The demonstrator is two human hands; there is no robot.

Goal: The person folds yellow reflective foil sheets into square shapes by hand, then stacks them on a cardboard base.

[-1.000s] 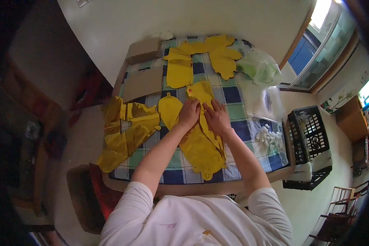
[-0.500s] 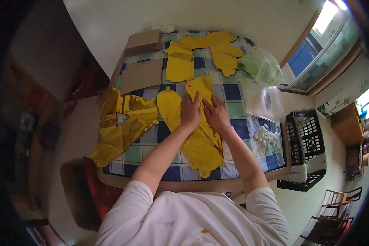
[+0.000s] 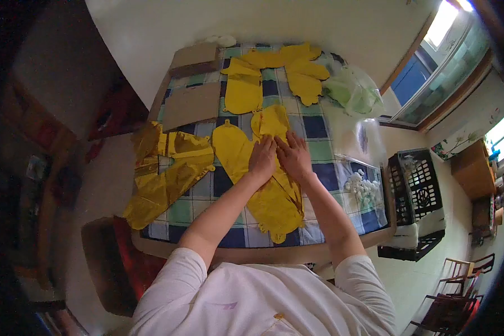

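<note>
A flat gold foil balloon (image 3: 273,204), deflated and creased, lies in front of me on the table with its upper end folded. My left hand (image 3: 262,159) rests on its middle, fingers stretched forward against the foil. Just to the right, my right hand (image 3: 295,157) lies on the same balloon, its fingers pointing up and leftward. The fingertips of both hands are close together on the foil. To the left is another gold foil balloon (image 3: 171,179), shinier and wrinkled. Farther back lies a third gold foil piece (image 3: 243,89) with bent arms.
A plaid cloth (image 3: 316,126) covers the table. Brown cardboard pieces (image 3: 191,105) lie at the back left. Clear plastic bags (image 3: 355,92) and small white lumps (image 3: 363,187) are on the right. Beyond the right edge stands a black plastic crate (image 3: 414,187).
My left hand has drawn back slightly toward me along the foil, and its fingertips now sit closer to the right hand's. The red spot near the balloon's upper end no longer shows clearly.
</note>
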